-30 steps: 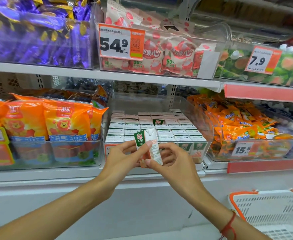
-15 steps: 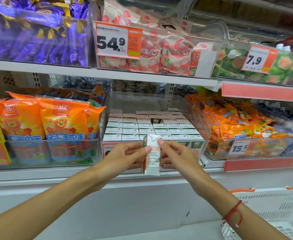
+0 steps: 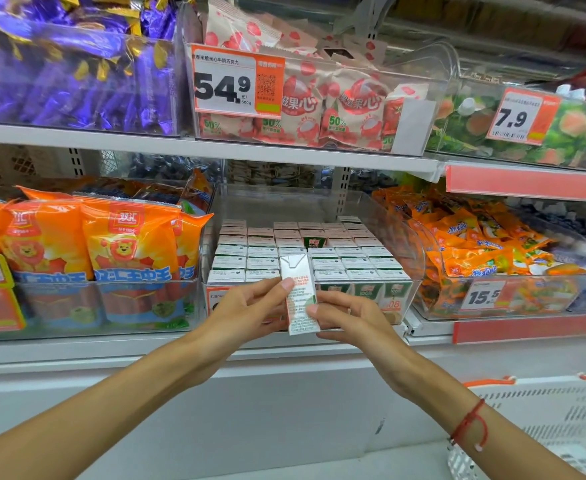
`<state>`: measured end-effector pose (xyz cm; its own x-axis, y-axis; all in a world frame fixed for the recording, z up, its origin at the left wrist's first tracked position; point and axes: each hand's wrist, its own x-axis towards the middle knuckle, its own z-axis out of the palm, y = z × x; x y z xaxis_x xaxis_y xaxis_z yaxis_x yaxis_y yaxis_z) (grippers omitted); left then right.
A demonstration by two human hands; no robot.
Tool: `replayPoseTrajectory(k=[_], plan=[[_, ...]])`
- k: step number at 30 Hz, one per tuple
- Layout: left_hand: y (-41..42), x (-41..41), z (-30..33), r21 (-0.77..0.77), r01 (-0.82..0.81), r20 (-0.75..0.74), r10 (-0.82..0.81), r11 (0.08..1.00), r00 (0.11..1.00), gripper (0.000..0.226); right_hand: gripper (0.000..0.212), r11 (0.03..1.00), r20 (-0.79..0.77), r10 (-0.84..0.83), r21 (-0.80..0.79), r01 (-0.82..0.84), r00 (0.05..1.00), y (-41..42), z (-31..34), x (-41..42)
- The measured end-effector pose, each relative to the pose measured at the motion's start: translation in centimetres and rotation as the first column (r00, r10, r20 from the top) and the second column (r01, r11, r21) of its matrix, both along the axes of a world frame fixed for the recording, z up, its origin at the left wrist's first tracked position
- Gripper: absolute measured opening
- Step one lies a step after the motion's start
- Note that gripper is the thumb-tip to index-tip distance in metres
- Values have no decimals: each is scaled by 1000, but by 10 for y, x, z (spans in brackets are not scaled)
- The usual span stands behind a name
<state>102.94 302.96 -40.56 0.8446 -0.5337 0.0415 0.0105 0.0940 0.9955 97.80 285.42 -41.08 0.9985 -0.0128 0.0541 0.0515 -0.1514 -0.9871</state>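
A shop shelf [image 3: 111,348] runs across the view, carrying bins of packaged snacks. The middle clear bin [image 3: 402,237] is packed with rows of small drink boxes [image 3: 340,263], orange snack packs [image 3: 128,244] fill the bin to its left, and a white basket [image 3: 544,410] shows at the lower right. One carton [image 3: 300,296] is out of the bin, held upright just in front of its front wall, with a printed panel toward the camera. The left hand [image 3: 246,313] pinches it from the left, thumb on the upper part of the panel and fingers curled behind. The right hand [image 3: 350,320] pinches the lower right edge, thumb in front and fingers behind. The carton looks light and fairly stiff, a small laminated box with sharp corners. Its walls would likely dent or bulge under a hard squeeze, and the coated faces may be a little slick. The safest hold seems to be across two opposite sides near the middle, with light pressure, keeping clear of the folded top flaps
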Motion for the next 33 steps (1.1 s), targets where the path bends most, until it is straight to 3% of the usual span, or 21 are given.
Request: replayPoseTrajectory(k=[6, 9, 12, 14, 17, 20, 22, 25, 29, 33], plan=[[-3, -3, 0, -26, -77, 33, 78, 997, 996, 13, 31, 992, 57, -119, -28, 121, 991, 4, 0, 0], [-5, -4, -3, -37, -163, 101, 166, 986, 981, 11, 38, 895, 274, -291, -262, 362, 917, 8, 0, 1], [-7, -4, -5, -38, -197, 120, 200, 980, 972, 14, 50, 799, 468, -228, -411, 439, 854, 10, -3, 0], [-5, -2, -4, -44, -206, 109, 210, 978, 972, 12, 45, 856, 388, -210, -370, 360, 897, 7, -1, 1], [-2, 2, -2, 0, -172, 87, 171, 985, 981, 9, 32, 981, 113, -130, -129, 145, 985, -1, 6, 4], [0, 4, 2, 31, -138, 73, 135, 990, 988, 20, 46, 1000, -42, 4, 27, -2, 999, -7, 8, 6], [1, 4, 4, 36, -136, 68, 133, 990, 989, 35, 47, 997, -49, 42, 71, -39, 998, -6, 7, 5], [3, 4, 5, -18, -211, 40, 211, 977, 977, 41, 51, 994, 20, -66, 88, 64, 998, 1, 7, 3], [-2, 2, 3, -32, -264, 64, 266, 964, 962, 30, 36, 954, 226, -266, -75, 289, 937, 14, 4, 1], [-7, -4, 1, -72, -209, 55, 213, 975, 975, 14, 42, 880, 413, -311, -216, 424, 856, 25, -1, -2]])
